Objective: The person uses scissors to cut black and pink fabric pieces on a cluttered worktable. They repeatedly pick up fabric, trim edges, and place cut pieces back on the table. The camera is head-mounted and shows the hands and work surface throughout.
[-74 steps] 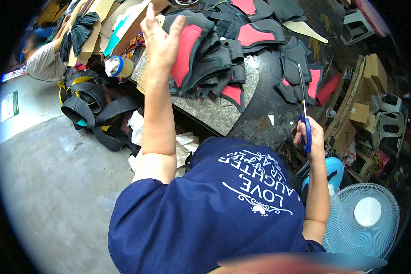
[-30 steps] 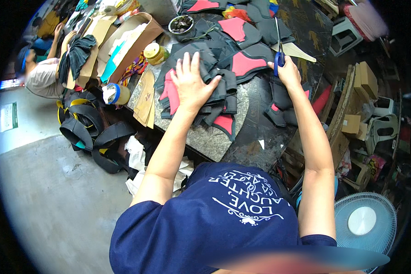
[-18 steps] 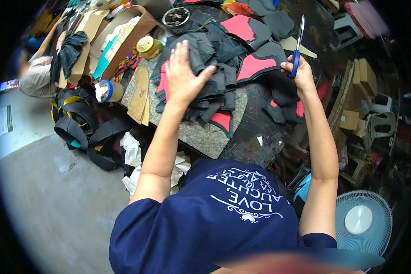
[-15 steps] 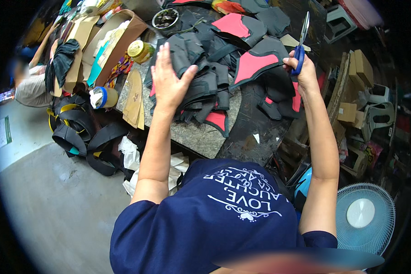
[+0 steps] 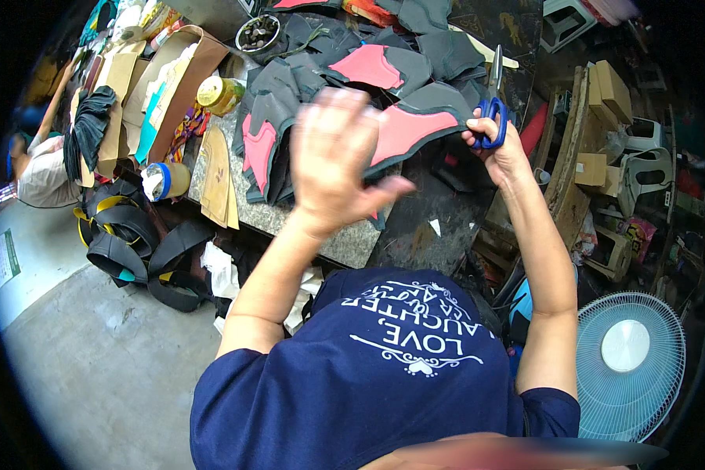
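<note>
My right hand (image 5: 495, 150) is closed round the blue-handled scissors (image 5: 490, 117), whose blades point away from me. Its thumb and fingertip also pinch the right corner of a dark grey and pink fabric piece (image 5: 415, 129). Blurred by motion, my left hand (image 5: 338, 160) hovers over the left end of that piece, thumb stretched out and nothing visibly held. Beneath and beside it lies a heap of similar dark grey pieces (image 5: 278, 98), some with pink panels (image 5: 260, 149). My left hand hides part of the heap.
A bowl of small dark bits (image 5: 258, 35), a yellow jar (image 5: 219, 94), a blue-rimmed tub (image 5: 167, 181) and tan templates (image 5: 215, 180) stand left of the heap. Black bands (image 5: 125, 235) are piled lower left. A fan (image 5: 627, 345) is at right. Another person (image 5: 47, 172) sits far left.
My left hand has swung right, off the heap's left side, to the pink piece. My right hand has drawn slightly left and nearer with the scissors. A pink-panelled piece now shows on the left.
</note>
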`<state>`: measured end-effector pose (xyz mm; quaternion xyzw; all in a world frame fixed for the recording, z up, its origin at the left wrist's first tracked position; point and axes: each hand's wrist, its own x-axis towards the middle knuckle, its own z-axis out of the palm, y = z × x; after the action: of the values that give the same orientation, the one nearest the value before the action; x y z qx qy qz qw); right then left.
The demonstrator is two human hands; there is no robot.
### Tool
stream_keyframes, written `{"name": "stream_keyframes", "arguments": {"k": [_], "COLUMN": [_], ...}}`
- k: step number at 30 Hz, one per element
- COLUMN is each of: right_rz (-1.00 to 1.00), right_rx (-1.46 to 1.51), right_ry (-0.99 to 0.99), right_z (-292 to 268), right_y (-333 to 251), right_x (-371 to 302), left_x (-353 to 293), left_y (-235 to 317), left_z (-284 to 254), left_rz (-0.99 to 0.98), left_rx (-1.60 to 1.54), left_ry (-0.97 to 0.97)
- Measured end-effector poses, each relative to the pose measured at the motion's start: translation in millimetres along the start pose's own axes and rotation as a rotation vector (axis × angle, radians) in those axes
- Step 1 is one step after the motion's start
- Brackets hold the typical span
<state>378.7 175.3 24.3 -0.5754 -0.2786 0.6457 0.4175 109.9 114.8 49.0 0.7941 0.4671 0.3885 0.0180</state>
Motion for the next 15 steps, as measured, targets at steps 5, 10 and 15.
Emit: {"name": "stream_keyframes", "arguments": {"k": [5, 10, 15], "right_rz": [-0.094, -0.132, 0.053], "right_rx": [-0.047, -0.265, -0.346], "right_ry": [-0.048, -0.249, -0.534], "right_z": [14.6, -6.1, -31.1], "right_y": [-0.1, -3.9, 12.1], "right_x": [-13.6, -18.8, -34.5], "left_x": [13.0, 9.8, 7.9], "left_y": [33.2, 3.9, -4.9], "left_z": [49.3, 58.7, 49.3], "left_rz": [-0.215, -0.318, -0.562], "left_rx": [0.104, -0.012, -0.405], "left_ry": [-0.344, -0.183, -0.045]}}
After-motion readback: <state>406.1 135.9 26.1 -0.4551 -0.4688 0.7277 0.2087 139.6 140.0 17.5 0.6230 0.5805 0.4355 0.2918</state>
